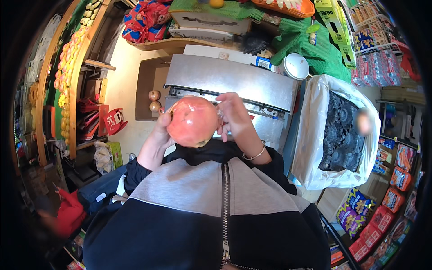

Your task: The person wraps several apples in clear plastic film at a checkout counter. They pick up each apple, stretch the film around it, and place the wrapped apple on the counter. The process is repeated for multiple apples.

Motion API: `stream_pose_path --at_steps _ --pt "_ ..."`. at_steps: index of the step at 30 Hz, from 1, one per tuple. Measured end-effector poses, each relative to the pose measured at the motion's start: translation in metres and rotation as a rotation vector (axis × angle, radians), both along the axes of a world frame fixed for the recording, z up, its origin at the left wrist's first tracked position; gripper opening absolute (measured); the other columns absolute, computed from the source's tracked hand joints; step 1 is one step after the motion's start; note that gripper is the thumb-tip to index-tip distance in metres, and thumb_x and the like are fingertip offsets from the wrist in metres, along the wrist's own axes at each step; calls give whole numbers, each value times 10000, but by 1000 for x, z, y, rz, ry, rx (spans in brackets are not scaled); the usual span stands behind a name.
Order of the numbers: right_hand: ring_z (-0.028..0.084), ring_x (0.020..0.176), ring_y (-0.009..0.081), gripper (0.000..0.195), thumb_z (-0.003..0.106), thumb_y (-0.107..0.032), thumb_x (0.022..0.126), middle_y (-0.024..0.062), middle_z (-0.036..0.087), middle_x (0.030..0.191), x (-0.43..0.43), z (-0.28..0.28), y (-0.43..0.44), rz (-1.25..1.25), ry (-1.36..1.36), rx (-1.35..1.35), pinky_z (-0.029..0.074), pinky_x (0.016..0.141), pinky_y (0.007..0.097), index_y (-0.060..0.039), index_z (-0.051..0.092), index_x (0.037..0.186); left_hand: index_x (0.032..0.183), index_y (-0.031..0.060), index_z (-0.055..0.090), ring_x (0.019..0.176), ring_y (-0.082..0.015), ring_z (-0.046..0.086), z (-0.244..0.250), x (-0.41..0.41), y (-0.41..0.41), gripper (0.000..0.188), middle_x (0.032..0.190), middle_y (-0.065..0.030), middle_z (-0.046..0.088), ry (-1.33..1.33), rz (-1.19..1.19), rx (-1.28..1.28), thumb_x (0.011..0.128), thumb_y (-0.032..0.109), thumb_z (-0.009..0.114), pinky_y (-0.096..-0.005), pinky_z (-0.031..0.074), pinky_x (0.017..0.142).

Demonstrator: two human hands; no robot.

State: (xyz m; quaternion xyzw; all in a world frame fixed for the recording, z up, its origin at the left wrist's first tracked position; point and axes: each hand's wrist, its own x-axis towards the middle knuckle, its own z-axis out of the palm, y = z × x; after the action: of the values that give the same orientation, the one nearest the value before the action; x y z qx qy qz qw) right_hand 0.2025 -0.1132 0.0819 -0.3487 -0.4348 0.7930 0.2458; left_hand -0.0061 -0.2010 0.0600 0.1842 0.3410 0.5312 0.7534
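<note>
A large pink-red pomegranate point(192, 122), glossy under clear plastic film, is held up in front of my chest. My left hand point(161, 133) grips it from the left, with the thumb pressed on its side. On the other side my right hand point(233, 116) has its fingers spread and bent close against the fruit, by a crumpled bit of film. Whether those fingertips pinch the film cannot be made out. Behind and below both hands is a stainless-steel worktop unit point(229, 72) with a slot across it. More pomegranates point(154, 101) lie in a cardboard box point(143, 84) to the left.
At right stands a container lined with white plastic point(305, 162), holding black ridged pieces point(342, 135). A white bucket point(296, 66) sits beyond the steel unit. A slanted fruit shelf point(72, 60) runs along the left. A person in red point(71, 211) is at lower left; snack shelves point(381, 216) line the right.
</note>
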Motion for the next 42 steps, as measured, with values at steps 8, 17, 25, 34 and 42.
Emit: stream_pose_path --at_steps 8,17,25,34,42 --pt "435 699 201 152 580 -92 928 82 439 793 -4 7 1 -63 -1 499 373 674 303 -5 509 825 1457 18 324 1325 -314 461 15 8 11 782 1483 -176 384 -218 59 -11 920 547 533 -461 432 1062" --pt "585 792 127 170 510 -141 987 61 586 889 11 6 -8 29 186 55 509 665 255 -2 609 979 1371 37 387 1206 -210 507 9 19 13 836 1282 -116 514 567 166 121 717 320 824 -347 397 1045" --pt "527 527 147 257 449 -275 1009 78 613 779 29 8 1 -91 612 -552 432 510 260 -53 566 953 1336 16 424 1184 -207 525 5 14 30 887 1243 -122 546 451 53 229 641 383 834 -348 399 1038" --pt "304 381 66 203 454 -243 994 -15 457 622 43 22 31 -370 381 -621 246 355 229 -121 426 834 1377 6 400 1195 -342 565 -7 10 35 1020 1305 -258 528 -1 -58 73 692 721 645 -456 496 976" --pt "427 562 50 162 626 -229 934 -56 475 694 -2 18 24 168 -129 14 331 522 203 -76 577 956 1333 1 433 956 -377 600 -30 1 81 1061 1222 -286 538 -802 -3 67 733 876 455 -453 551 774"
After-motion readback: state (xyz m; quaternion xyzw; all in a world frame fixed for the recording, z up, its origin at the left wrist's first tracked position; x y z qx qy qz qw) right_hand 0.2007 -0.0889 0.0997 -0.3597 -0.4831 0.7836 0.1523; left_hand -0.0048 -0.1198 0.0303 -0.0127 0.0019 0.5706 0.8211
